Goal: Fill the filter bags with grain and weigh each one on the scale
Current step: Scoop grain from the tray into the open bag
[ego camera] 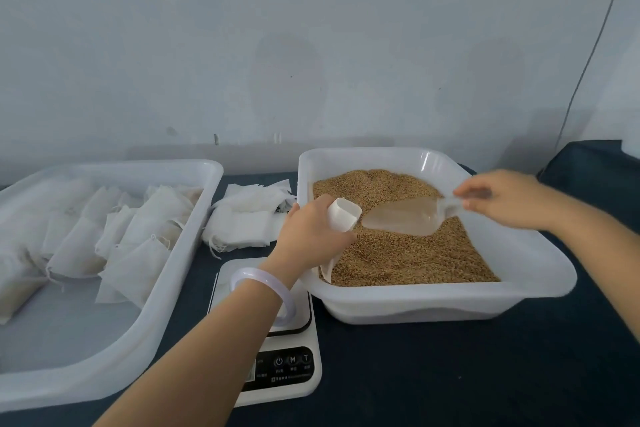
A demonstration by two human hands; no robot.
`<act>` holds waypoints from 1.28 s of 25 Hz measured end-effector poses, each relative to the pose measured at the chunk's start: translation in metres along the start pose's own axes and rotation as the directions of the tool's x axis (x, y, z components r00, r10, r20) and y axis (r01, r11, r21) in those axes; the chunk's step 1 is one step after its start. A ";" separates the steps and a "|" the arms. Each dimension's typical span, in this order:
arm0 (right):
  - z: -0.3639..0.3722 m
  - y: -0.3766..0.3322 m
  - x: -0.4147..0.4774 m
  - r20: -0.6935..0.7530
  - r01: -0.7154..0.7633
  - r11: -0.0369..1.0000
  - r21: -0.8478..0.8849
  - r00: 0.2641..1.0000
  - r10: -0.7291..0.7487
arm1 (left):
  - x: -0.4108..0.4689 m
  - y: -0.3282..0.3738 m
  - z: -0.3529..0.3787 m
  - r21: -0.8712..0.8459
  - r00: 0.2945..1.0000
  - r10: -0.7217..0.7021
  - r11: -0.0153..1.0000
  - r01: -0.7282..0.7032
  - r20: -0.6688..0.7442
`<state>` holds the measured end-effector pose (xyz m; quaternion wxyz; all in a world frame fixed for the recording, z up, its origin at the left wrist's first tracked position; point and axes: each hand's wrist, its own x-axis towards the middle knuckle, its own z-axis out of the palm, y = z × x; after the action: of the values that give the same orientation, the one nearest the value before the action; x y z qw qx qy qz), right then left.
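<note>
A white tub (pixel 540 274) on the right holds brown grain (pixel 398 253). My left hand (pixel 311 236) grips a white funnel-like tube (pixel 344 215) over the tub's left side, and a pale filter bag (pixel 327 270) hangs below the hand against the tub wall. My right hand (pixel 502 198) pinches the handle of a clear plastic scoop (pixel 408 218), which lies low over the grain with its mouth next to the tube. A white digital scale (pixel 294 367) stands in front, partly hidden under my left forearm. Whether the scoop carries grain is unclear.
A large white tray (pixel 194 253) on the left holds several filled filter bags (pixel 138 246). A loose pile of flat bags (pixel 249 218) lies between tray and tub. Everything stands on a dark cloth (pixel 450 374) against a pale wall; a thin cable (pixel 588 62) hangs at the right.
</note>
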<state>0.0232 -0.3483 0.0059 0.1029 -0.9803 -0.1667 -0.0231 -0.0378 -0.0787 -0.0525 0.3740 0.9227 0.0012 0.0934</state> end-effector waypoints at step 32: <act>0.057 -0.159 0.024 -0.070 0.179 0.447 0.876 0.966 -0.250 | -0.015 -0.021 -0.095 -0.181 0.982 0.043 0.983 -0.010 0.182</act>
<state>-0.0060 -0.1822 -0.0171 0.5791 -0.7605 -0.2807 0.0864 -0.0681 0.0005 -0.0026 0.4528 0.8899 -0.0543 0.0120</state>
